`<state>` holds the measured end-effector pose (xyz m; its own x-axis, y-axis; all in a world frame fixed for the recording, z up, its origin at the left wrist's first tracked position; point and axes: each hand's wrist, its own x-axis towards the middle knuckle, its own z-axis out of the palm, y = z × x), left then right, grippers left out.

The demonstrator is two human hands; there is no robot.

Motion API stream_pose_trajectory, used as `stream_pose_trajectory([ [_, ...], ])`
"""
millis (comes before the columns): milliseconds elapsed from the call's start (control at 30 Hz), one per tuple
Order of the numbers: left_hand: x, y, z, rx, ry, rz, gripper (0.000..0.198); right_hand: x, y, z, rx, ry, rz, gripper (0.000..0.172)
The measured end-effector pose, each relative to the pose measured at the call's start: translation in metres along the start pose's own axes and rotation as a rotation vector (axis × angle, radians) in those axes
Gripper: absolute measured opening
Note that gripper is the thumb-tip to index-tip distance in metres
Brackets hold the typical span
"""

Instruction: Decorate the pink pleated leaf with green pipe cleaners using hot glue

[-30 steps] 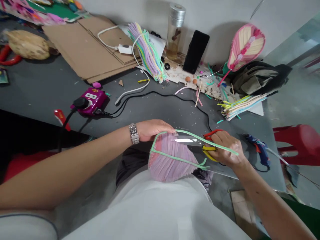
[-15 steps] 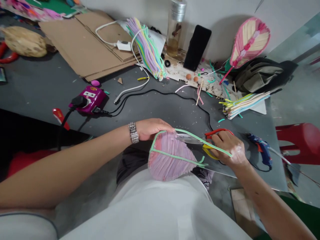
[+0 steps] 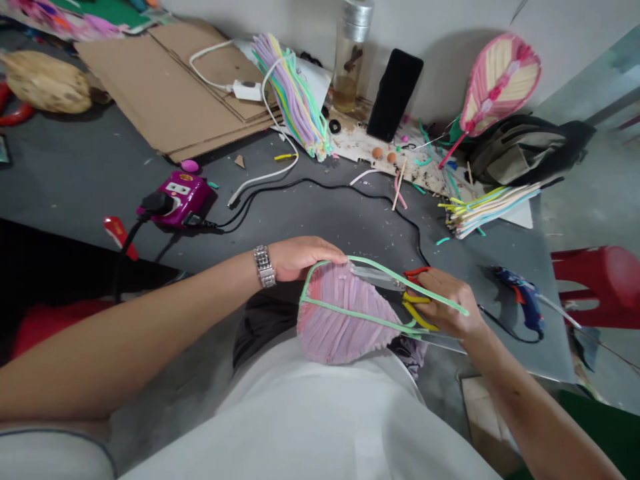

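Observation:
A pink leaf-shaped piece (image 3: pixel 340 317) made of rows of pipe cleaners, edged and ribbed with green pipe cleaner, lies over my lap at the table's near edge. My left hand (image 3: pixel 300 257) grips its upper left rim, fingers curled over it. My right hand (image 3: pixel 445 303) holds scissors (image 3: pixel 395 283) with red and yellow handles, fingers through the loops. The blades lie along the leaf's upper edge, under the loose green pipe cleaner (image 3: pixel 415 287) that runs across my right hand.
On the grey table (image 3: pixel 90 180) stand a purple power strip (image 3: pixel 175 197) with cables, a blue glue gun (image 3: pixel 520 300), pipe-cleaner bundles (image 3: pixel 295 97) (image 3: pixel 487 207), cardboard sheets (image 3: pixel 165 100), a bottle (image 3: pixel 353 57), a propped phone (image 3: pixel 395 93) and a finished pink-yellow leaf (image 3: pixel 497 80). A red stool (image 3: pixel 600 280) stands right.
My right hand has closed the scissor handles and shifted slightly toward me along the leaf's edge. The left hand keeps its grip in the same place.

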<state>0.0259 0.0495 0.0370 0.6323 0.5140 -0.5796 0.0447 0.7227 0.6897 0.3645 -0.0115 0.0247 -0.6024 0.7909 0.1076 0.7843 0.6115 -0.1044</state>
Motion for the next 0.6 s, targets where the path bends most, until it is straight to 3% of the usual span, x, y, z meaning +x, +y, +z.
stream_pose_trajectory([
  [200, 0.002, -0.001, 0.0, -0.019, 0.017, -0.013, 0.015, 0.002, -0.005, -0.004, 0.303, -0.073, 0.05, 0.026],
  [300, 0.003, -0.001, 0.0, 0.01, 0.04, -0.026, 0.012, 0.004, -0.01, -0.01, 0.132, -0.043, 0.057, 0.02],
  [433, 0.003, -0.001, 0.001, 0.06, 0.059, -0.03, 0.012, 0.008, -0.014, -0.018, -0.172, 0.078, 0.001, 0.029],
  [600, 0.005, -0.003, 0.001, 0.048, 0.052, -0.042, 0.016, 0.01, -0.015, -0.015, -0.228, 0.081, -0.006, 0.029],
])
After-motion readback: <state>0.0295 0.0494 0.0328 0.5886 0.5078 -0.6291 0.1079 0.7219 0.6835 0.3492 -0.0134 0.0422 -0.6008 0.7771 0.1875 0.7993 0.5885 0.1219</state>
